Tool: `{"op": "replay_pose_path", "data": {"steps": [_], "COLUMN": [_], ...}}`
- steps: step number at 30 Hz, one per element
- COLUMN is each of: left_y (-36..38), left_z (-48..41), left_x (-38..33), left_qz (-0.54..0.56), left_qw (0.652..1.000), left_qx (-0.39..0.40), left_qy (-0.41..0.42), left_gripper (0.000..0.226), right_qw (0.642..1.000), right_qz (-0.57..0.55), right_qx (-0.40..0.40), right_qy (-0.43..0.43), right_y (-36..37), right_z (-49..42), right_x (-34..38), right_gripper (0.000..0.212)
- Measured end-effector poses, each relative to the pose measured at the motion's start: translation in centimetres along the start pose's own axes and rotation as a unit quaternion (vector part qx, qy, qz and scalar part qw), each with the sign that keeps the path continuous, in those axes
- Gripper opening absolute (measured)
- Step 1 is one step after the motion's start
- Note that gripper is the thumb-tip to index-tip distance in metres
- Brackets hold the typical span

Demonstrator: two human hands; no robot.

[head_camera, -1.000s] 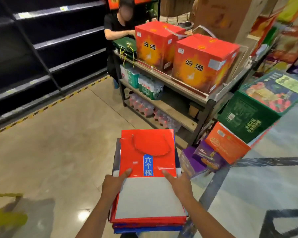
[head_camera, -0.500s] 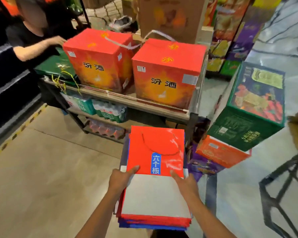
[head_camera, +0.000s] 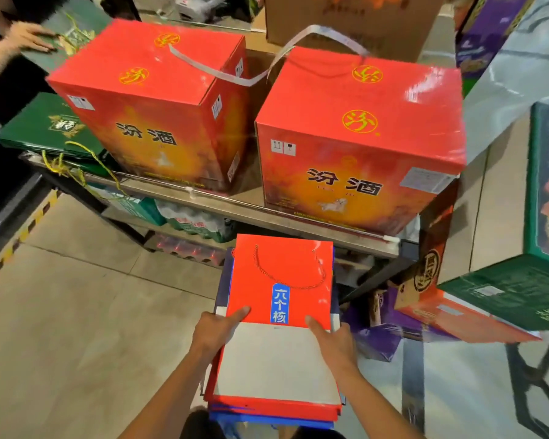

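Left hand [head_camera: 214, 331] grasps the left edge of the stack of flat gift bags [head_camera: 276, 362], thumb on top, fingers hidden beneath | right hand [head_camera: 332, 340] grasps the right edge likewise | stack held level above the floor, far end near the metal shelf [head_camera: 235, 208] | left red carton [head_camera: 159, 99] and right red carton [head_camera: 358, 137] stand side by side on the shelf | green bags [head_camera: 51, 125] lie at its left end.

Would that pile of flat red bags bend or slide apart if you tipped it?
Probably slide: the stack of flat bags looks glossy, and its edges sit uneven. It likely stays fairly flat, since the left hand and right hand grip only its near half, yet the far end does not droop.
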State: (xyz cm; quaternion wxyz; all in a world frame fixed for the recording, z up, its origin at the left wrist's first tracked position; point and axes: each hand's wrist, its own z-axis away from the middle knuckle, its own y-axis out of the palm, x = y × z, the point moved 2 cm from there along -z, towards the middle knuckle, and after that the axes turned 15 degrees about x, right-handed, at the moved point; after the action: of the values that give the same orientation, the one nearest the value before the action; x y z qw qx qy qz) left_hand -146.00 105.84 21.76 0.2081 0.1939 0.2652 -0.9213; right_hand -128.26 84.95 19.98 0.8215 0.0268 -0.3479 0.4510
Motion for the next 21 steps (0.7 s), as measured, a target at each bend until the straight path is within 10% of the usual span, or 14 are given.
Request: {"op": "replay_pose_path", "data": {"steps": [21], "left_y": [1.9], "left_z": [-30.3], "left_x": [1.7], "left_qz": [-0.028], "left_qw": [0.996], "left_qx": [0.084], "left_qy": [0.033], "left_gripper": [0.084], "right_qw": [0.995], "right_qz": [-0.050], "right_qx": [-0.086], "right_qy": [-0.007], "right_y": [12.9], "right_z": [-26.4], "right_x": [-5.9], "right_gripper": [0.067]}}
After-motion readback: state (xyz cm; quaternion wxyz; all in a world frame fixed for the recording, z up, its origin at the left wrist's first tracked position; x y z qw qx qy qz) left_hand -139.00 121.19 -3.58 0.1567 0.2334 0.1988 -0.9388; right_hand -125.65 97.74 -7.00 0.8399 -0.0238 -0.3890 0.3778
